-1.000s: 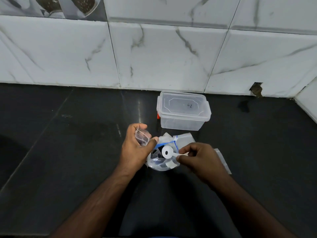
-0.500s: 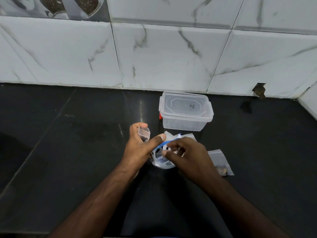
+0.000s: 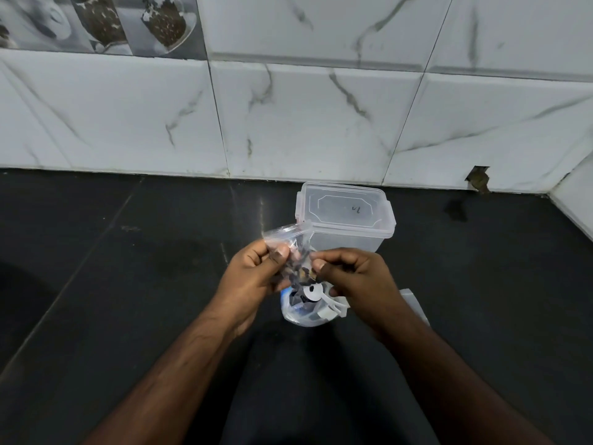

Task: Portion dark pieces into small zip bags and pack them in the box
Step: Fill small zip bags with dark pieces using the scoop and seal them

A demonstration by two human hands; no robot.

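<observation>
A small clear zip bag point(image 3: 288, 242) with dark pieces in its lower part is held upright between both hands. My left hand point(image 3: 253, 274) pinches its left side. My right hand point(image 3: 356, 277) pinches its right edge with thumb and forefinger. Beneath the hands lies a larger clear bag point(image 3: 305, 311) with a blue zip strip, dark pieces and a white scoop point(image 3: 316, 293) in it. The clear plastic box point(image 3: 346, 220) with its lid on stands just behind the hands.
Another small zip bag point(image 3: 414, 303) lies on the black countertop point(image 3: 128, 284) to the right, mostly hidden by my right wrist. A white marble-tiled wall point(image 3: 321, 123) rises behind the box and turns a corner at the far right.
The small bag has come up between both hands and now shows dark pieces inside. My right hand left the scoop in the larger bag and took the small bag's edge.
</observation>
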